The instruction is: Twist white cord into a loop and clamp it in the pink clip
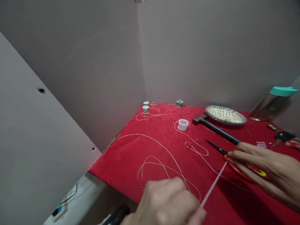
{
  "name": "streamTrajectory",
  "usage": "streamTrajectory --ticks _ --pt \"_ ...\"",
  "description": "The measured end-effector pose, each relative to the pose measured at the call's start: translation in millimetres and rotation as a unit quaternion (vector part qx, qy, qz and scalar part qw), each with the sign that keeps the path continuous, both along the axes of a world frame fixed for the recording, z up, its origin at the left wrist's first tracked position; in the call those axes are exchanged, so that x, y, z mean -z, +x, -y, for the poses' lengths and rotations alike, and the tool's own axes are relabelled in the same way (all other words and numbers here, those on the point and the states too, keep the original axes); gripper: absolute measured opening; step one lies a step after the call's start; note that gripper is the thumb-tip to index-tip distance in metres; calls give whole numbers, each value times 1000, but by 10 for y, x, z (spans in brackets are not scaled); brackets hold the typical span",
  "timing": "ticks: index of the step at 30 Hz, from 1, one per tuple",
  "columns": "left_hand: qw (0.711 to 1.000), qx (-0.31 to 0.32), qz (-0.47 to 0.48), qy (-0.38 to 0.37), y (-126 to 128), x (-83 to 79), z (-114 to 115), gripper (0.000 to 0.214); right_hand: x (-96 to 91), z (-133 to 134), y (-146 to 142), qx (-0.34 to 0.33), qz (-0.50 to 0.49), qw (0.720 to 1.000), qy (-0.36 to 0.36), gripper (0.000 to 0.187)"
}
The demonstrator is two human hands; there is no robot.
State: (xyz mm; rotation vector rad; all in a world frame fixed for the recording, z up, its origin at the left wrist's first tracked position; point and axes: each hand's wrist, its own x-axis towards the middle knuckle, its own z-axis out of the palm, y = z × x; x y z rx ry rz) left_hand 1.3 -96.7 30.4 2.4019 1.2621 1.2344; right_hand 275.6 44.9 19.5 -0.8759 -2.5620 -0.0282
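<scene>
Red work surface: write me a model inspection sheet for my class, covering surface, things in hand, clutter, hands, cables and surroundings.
Surface: red covering, specked in places.
Things in hand: scissors with red and yellow handles; pale strip.
Clutter: hammer, shallow woven basket, white spool, long tan strands, teal-lidded bottle.
Left hand: closed on the strip's near end.
Right hand: gripping the scissors; the strip runs up to it, its hold there unclear.
Cables: dark cord at lower left, beyond the covering's edge.
Surroundings: grey walls behind, pale panel at left; other people: nothing seen.
</scene>
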Motion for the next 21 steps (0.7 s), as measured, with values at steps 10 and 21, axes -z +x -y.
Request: streamTrajectory --ticks 10,21 --pt "965 -26 53 -254 -420 -750 -354 24 -534 -99 -268 21 -40 995 -89 37" --pt "985 -23 76 -156 -197 -978 -692 22 -776 338 -1381 -221 -338 729 -553 30"
